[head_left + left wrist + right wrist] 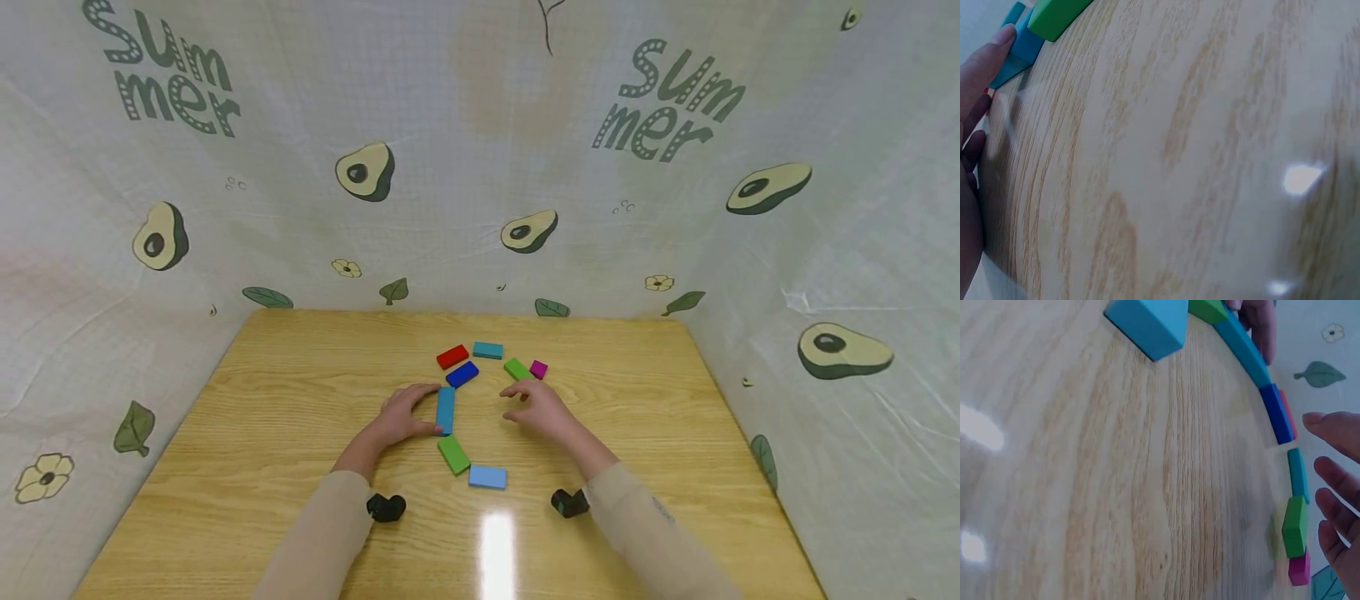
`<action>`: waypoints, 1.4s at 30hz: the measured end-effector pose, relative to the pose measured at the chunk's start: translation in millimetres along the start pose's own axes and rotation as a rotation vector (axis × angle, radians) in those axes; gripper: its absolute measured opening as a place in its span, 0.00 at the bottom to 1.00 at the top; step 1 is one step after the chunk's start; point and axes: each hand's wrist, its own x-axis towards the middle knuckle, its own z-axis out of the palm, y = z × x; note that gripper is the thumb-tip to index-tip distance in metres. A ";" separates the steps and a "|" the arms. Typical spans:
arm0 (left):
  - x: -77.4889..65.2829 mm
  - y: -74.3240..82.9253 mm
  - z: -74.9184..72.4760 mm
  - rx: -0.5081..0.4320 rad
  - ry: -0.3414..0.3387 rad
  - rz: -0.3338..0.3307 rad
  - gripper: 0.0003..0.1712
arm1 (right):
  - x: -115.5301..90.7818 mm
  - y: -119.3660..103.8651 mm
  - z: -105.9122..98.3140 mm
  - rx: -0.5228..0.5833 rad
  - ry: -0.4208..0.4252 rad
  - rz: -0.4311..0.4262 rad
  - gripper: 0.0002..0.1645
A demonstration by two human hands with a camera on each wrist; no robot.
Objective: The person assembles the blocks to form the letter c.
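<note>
Sleeves (322, 533), hands (402, 415) (542, 408) at blocks (446, 409), "Summer" cloth (442, 242)

Dark blue block (462, 374), solid colour throughout, and around it the shades fan out! Red block (452, 357) just behind it, teal block (488, 350) behind and to its right, lime block (517, 369) and magenta cube (538, 369) farther right of it. In front of it: mid-blue block (446, 411), green block (453, 455), pale blue block (488, 477). Beneath it, a yellow-tan surface (300, 375) streaked with brown grain; behind it, off-white cloth (450, 233) patterned with cream-and-green avocados (375, 158), green leaves (395, 291), pale yellow flowers (660, 283), grey-green "Summer" lettering (123, 57).
</note>
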 end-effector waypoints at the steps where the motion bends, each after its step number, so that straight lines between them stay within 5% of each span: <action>1: 0.2 -0.7 0.2 0.004 -0.002 -0.002 0.48 | 2.7 2.3 -0.9 -0.009 0.007 0.012 0.18; 24: 1.9 -8.1 2.9 -0.012 0.005 0.009 0.50 | 45.8 31.1 -26.0 -0.045 0.029 0.113 0.21; 42: 2.3 -6.4 3.5 -0.026 0.016 0.010 0.49 | 58.9 42.4 -20.0 -0.173 0.042 0.074 0.22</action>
